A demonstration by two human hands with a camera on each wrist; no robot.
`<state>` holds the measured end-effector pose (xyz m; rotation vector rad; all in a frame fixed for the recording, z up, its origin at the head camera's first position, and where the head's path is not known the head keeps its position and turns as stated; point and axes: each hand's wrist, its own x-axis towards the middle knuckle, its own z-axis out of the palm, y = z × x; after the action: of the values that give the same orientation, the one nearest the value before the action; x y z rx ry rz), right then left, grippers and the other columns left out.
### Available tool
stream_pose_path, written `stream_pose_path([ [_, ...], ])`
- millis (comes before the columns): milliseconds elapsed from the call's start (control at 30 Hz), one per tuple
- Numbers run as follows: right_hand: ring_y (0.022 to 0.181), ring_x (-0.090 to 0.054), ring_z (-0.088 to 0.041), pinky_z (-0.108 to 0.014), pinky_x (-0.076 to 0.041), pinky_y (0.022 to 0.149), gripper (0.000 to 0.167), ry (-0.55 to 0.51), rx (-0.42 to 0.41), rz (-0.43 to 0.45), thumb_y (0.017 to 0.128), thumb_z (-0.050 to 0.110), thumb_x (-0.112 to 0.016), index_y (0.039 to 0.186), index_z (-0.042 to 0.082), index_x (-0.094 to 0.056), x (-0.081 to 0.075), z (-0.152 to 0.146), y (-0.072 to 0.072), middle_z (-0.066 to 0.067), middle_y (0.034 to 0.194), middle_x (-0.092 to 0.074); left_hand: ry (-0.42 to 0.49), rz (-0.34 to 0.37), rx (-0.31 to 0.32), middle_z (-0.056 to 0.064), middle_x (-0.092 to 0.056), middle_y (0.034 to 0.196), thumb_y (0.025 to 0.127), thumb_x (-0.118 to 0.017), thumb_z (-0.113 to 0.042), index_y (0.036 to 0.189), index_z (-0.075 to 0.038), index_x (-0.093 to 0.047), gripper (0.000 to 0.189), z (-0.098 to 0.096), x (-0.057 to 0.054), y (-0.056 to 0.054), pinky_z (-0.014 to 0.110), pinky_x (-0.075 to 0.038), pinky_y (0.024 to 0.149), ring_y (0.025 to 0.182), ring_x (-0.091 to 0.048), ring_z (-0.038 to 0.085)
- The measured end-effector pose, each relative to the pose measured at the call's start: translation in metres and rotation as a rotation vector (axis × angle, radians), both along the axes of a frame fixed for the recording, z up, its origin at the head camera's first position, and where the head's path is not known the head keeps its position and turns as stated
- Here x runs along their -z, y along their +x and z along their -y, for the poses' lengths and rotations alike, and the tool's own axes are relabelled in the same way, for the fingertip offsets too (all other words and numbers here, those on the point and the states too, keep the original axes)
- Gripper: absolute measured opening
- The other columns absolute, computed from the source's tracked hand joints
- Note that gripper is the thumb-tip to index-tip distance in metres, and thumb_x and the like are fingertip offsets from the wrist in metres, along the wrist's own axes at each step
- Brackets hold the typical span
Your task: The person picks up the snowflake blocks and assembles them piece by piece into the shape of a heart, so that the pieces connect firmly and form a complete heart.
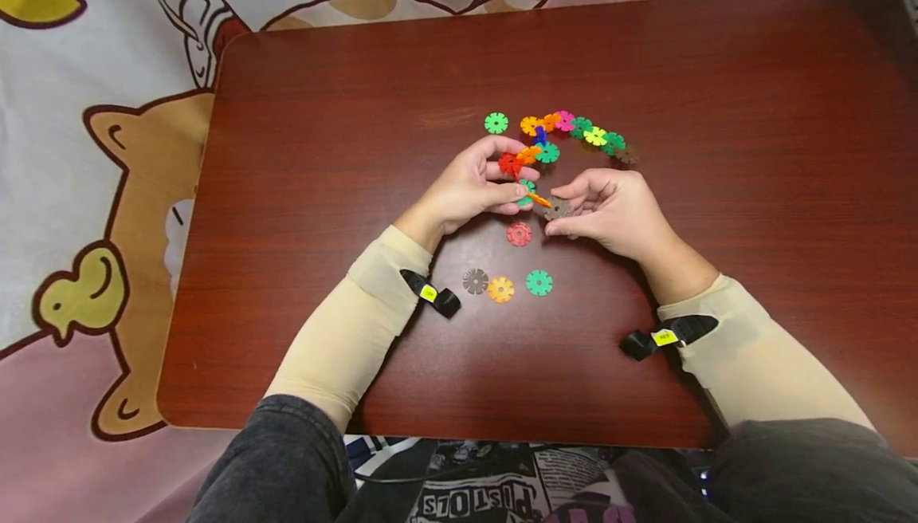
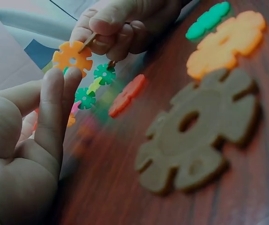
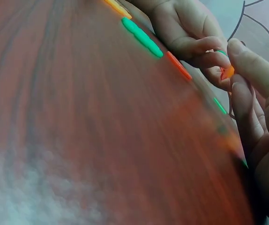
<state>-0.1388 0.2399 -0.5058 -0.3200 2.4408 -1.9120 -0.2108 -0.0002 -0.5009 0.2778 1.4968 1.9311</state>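
While the broad, reddish-brown surface (image 1: 323, 228) is stretching beneath your work, your pale sleeves (image 1: 358, 300) are reaching over it from the near edge. Your hands are facing each other, near but apart: your left hand (image 1: 469, 184) is pinching a green disc (image 1: 527, 186) between thumb and fingers, and your right hand (image 1: 613, 208) is gripping a brown notched disc (image 1: 555, 209) with thumb and fingertips. A curved chain (image 1: 564, 121) of coloured discs is running from your left fingers, arching away and round to a brown end piece beyond your right hand; your fingers are hiding whether it is joining the green disc. Between your hands, an orange disc (image 2: 73, 58) is meeting the brown disc's edge. Lying loose are a red disc (image 1: 519, 233) nearer you, then a second brown disc (image 1: 476, 281) just beside a yellow-orange disc (image 1: 500, 289), and a teal-green disc (image 1: 539, 283) to their right.
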Motion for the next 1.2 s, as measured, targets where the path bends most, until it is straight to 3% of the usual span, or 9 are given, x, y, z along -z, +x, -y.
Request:
stream_pose_path([
  [333, 0.058, -0.065, -0.004, -0.016, -0.052, 0.057, 0.042, 0.114, 0.081, -0.12, 0.064, -0.006, -0.101, 0.101, -0.002, -0.082, 0.005, 0.005, 0.001, -0.001, 0.077, -0.075, 0.031, 0.003, -0.012, 0.028, -0.069, 0.129, 0.1, -0.066, 0.011, 0.145, -0.002, -0.05, 0.05, -0.002, 0.003, 0.001, 0.037, -0.065, 0.074, 0.083, -0.077, 0.028],
  [567, 0.062, -0.066, -0.003, -0.015, -0.052, 0.059, 0.045, 0.124, 0.062, -0.231, 0.065, -0.007, -0.099, 0.106, -0.003, -0.08, 0.007, 0.012, 0.0, -0.012, 0.081, -0.076, -0.051, -0.028, 0.023, 0.026, -0.072, 0.119, 0.106, -0.063, -0.002, 0.155, -0.01, -0.047, 0.052, -0.006, 0.0, 0.005, 0.043, -0.064, 0.08, 0.086, -0.077, 0.03],
  [767, 0.061, -0.059, -0.005, -0.014, -0.048, 0.059, 0.046, 0.132, 0.078, -0.284, 0.065, -0.004, -0.101, 0.106, 0.0, -0.081, 0.008, 0.016, 0.0, -0.006, 0.073, -0.07, -0.093, -0.119, 0.039, 0.026, -0.072, 0.103, 0.097, -0.073, 0.005, 0.158, -0.011, -0.039, 0.072, -0.009, 0.001, 0.008, 0.046, -0.064, 0.079, 0.084, -0.076, 0.03],
  [900, 0.059, -0.052, -0.005, -0.016, -0.04, 0.057, 0.05, 0.208, 0.075, -0.334, 0.067, 0.009, -0.104, 0.11, 0.004, -0.078, 0.008, 0.017, 0.001, 0.0, 0.068, -0.063, -0.059, -0.112, 0.003, 0.024, -0.068, 0.106, 0.094, -0.072, 0.013, 0.16, -0.01, -0.038, 0.078, -0.009, 0.003, 0.008, 0.044, -0.065, 0.077, 0.079, -0.075, 0.029],
  [1067, 0.057, -0.039, -0.004, -0.021, -0.03, 0.055, 0.039, 0.309, 0.081, -0.428, 0.069, 0.017, -0.104, 0.088, 0.007, -0.071, 0.008, 0.017, 0.004, 0.006, 0.061, -0.048, -0.045, -0.083, -0.028, 0.024, -0.065, 0.102, 0.094, -0.07, 0.015, 0.161, -0.011, -0.035, 0.08, -0.01, 0.003, 0.007, 0.044, -0.065, 0.077, 0.077, -0.074, 0.027],
  [1200, 0.053, -0.036, -0.004, -0.022, -0.029, 0.052, 0.036, 0.403, -0.007, -0.497, 0.074, 0.02, -0.1, 0.071, 0.013, -0.064, 0.008, 0.021, 0.009, 0.01, 0.057, -0.042, -0.05, -0.083, -0.043, 0.022, -0.065, 0.101, 0.094, -0.07, 0.015, 0.161, -0.01, -0.036, 0.08, -0.01, 0.003, 0.006, 0.044, -0.065, 0.076, 0.075, -0.073, 0.027],
])
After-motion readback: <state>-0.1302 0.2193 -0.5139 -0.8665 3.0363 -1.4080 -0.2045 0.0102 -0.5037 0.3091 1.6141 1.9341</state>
